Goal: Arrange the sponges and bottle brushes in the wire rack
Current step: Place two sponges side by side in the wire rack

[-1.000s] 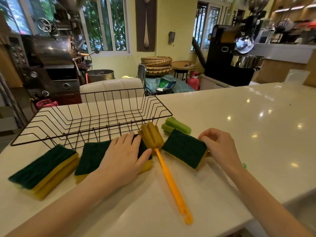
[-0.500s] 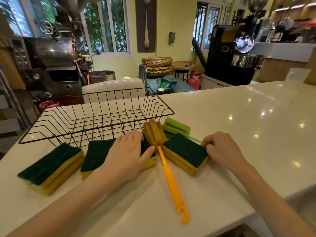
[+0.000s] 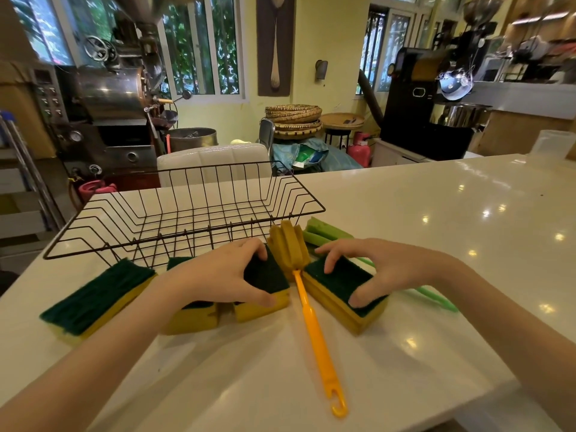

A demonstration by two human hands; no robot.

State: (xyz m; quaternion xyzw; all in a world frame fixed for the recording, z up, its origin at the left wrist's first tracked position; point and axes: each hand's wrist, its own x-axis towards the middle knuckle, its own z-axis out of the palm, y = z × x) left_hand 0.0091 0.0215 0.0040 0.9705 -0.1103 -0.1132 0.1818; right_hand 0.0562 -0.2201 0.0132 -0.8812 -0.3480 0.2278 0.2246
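An empty black wire rack [image 3: 187,219] stands on the white counter. In front of it lie yellow sponges with dark green scouring tops. My left hand [image 3: 218,275] grips the middle sponge [image 3: 265,288], thumb on its near side, fingers on its far edge. My right hand [image 3: 374,269] grips the right sponge [image 3: 339,285] the same way. The left sponge [image 3: 93,297] lies untouched. An orange bottle brush [image 3: 314,328] lies between my hands, its head by the rack. A green bottle brush [image 3: 327,233] lies behind my right hand, partly hidden.
The white counter [image 3: 436,229] stretches far to the right, with a translucent container [image 3: 551,148] at its far right corner. A white chair back [image 3: 215,160] stands just behind the rack. The counter's near edge runs by the orange handle's hook.
Both hands have closed around their sponges: the left went from lying flat to gripping the middle sponge, the right moved from the right sponge's edge to over its top.
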